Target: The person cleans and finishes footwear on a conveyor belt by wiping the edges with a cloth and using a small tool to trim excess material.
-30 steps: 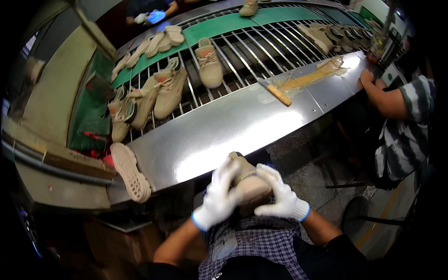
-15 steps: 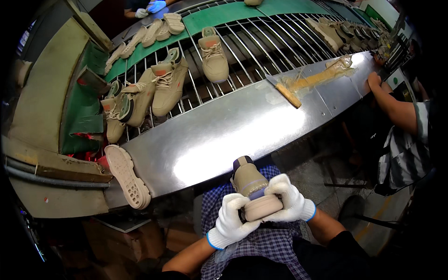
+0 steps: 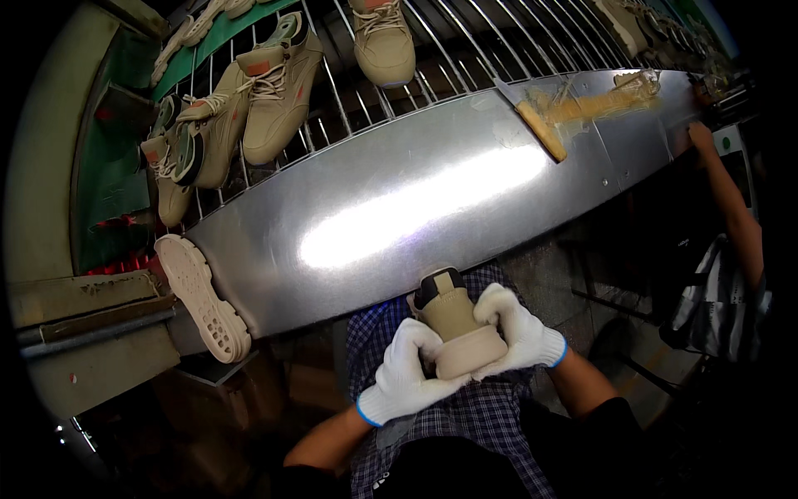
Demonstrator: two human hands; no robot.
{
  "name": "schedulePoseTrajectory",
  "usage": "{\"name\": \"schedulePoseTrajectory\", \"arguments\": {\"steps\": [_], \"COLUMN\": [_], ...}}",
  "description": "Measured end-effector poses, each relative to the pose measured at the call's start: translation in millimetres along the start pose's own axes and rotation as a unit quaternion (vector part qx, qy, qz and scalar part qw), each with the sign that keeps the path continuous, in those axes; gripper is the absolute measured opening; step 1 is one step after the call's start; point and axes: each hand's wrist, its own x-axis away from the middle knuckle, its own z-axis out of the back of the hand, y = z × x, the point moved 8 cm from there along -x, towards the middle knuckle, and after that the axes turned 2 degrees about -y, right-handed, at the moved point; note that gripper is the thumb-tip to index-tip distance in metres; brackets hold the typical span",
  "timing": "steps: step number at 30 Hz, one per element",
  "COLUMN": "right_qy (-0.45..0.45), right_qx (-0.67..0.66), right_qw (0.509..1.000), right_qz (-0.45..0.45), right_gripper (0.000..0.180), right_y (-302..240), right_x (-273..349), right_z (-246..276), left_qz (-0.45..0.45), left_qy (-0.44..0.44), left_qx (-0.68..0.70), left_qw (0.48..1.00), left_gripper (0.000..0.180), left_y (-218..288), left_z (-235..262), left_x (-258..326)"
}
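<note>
A beige shoe upper (image 3: 446,314) with a dark collar and a light tab rests over my lap, by the table's near edge. Against its near end sits a thick, pale pink-beige sole (image 3: 468,353). My left hand (image 3: 406,368), in a white knitted glove, is closed on the left side of the sole and upper. From the right, my gloved right hand (image 3: 517,333) grips the same pair, its fingers curled at the upper's side. The sole's far end and most of its underside are hidden.
Another loose sole (image 3: 204,298) lies at the left on the metal table (image 3: 274,299). Several beige laced shoes (image 3: 281,96) stand on the bar rack beyond. A wooden-handled tool (image 3: 542,131) lies near yellowish residue. At the right is another person's arm (image 3: 731,191).
The sole now covers the bluish band on the upper that showed before. Both hands stay closed on the pair. The view has tilted lower, so the table and rack sit higher.
</note>
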Motion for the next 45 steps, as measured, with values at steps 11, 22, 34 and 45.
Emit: {"name": "schedulePoseTrajectory", "arguments": {"steps": [11, 22, 34, 45], "right_qy": [-0.115, 0.162, 0.340, 0.180], "right_qx": [-0.172, -0.135, 0.532, 0.553], "right_qw": [0.949, 0.976, 0.771, 0.790], "right_qz": [-0.238, 0.055, 0.081, -0.193], "right_gripper": [0.120, 0.038, 0.056, 0.042], "right_y": [75.5, -82.1, -21.0, 3.4], "right_x": [22.5, -139.1, -70.2, -150.5], "right_z": [-50.3, 94.8, 154.0, 193.8], "left_qz": [0.090, -0.185, -0.020, 0.264], "left_qy": [-0.067, 0.237, 0.469, 0.229], "left_qx": [-0.038, 0.059, 0.217, -0.337], "left_qw": [0.993, 0.952, 0.856, 0.875], "left_gripper": [0.100, 0.077, 0.050, 0.065], "left_y": [-16.6, 127.3, -22.1, -29.2], "left_z": [62.6, 165.6, 224.4, 184.8], "left_x": [14.4, -44.1, -1.7, 56.7]}}
